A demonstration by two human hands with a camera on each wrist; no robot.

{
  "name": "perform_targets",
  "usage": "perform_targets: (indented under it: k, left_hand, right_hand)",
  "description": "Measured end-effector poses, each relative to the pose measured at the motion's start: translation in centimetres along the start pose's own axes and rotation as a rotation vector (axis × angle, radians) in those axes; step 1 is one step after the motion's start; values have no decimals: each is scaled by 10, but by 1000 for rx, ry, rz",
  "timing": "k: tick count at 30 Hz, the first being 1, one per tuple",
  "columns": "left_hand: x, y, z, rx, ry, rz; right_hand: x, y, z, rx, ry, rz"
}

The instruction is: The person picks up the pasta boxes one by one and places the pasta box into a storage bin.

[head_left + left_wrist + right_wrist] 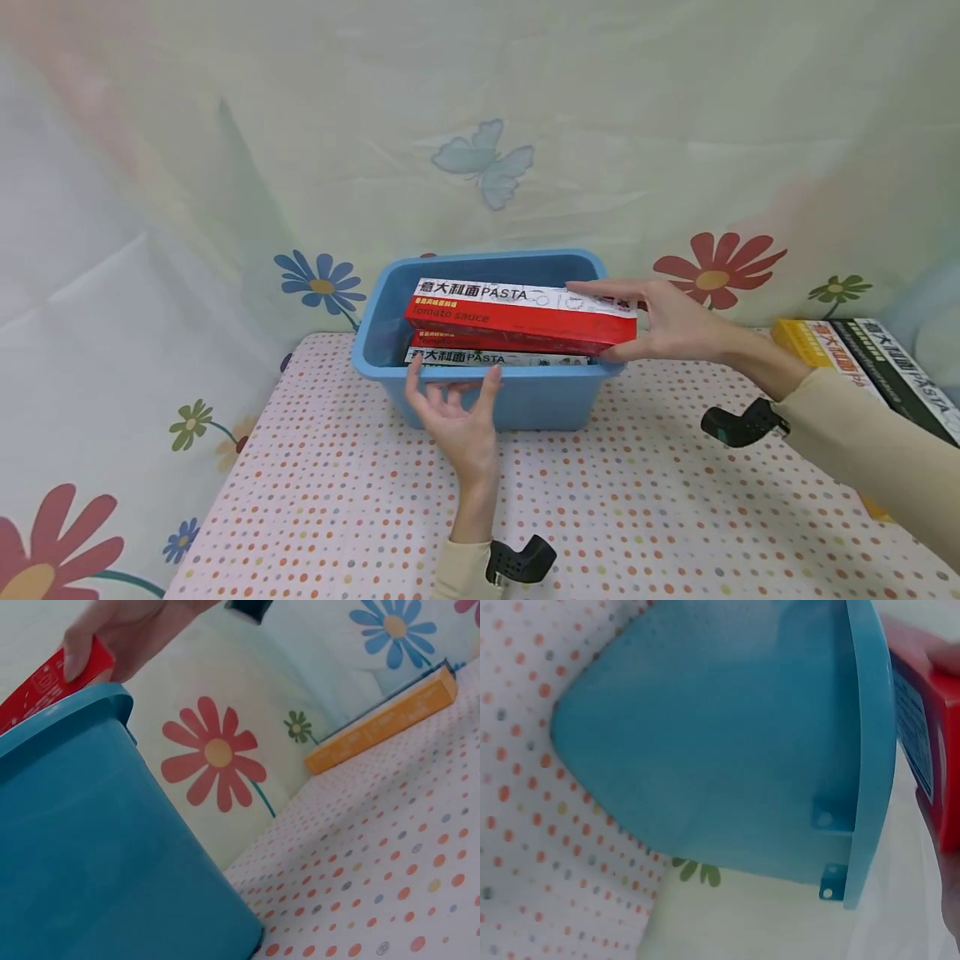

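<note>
A red and white pasta box (521,315) marked "Tomato sauce" lies across the mouth of a blue plastic bin (495,400). My right hand (667,321) grips its right end, thumb on the near side and fingers over the far top edge. That red end (946,750) stands past the bin's rim in the right wrist view. Beneath it, another red box (465,340) and a white-topped pasta box (502,358) lie inside the bin. My left hand (457,425) is at the front wall, palm up, its fingers spread, with index fingertip and thumb at the rim.
More pasta boxes (877,358), yellow and black-and-white, lie at the right of the table, partly behind my right sleeve. The bin stands on a dotted tablecloth (330,500), near a flowered backdrop (637,167) that hangs behind and to the left.
</note>
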State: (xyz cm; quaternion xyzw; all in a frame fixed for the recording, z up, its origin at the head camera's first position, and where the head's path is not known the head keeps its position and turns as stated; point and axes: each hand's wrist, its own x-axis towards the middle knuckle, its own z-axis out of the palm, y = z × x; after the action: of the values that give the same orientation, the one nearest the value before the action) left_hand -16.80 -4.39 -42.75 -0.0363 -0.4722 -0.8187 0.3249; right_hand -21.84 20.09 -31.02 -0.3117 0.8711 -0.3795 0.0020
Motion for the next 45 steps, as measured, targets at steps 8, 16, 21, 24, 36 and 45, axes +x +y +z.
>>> perform_targets:
  k: [8,16,21,24,36,45]
  left_hand:
    - [0,-1,-1,-13,-13,7]
    - [1,-3,-2,-6,-21,10]
    - [1,-2,-1,-5,-17,11]
    - [1,-2,-1,-3,-11,11]
    - [-1,-2,0,-15,-4,-2]
    - [-1,-3,-1,-14,-13,5]
  right_hand:
    - [37,5,7,18,-201,29]
    - [59,15,23,73,-288,-1]
    - [64,17,28,92,-307,-14]
    - [65,18,28,93,-314,-11]
    - [68,20,25,111,-353,21]
    - [71,20,21,130,-368,34]
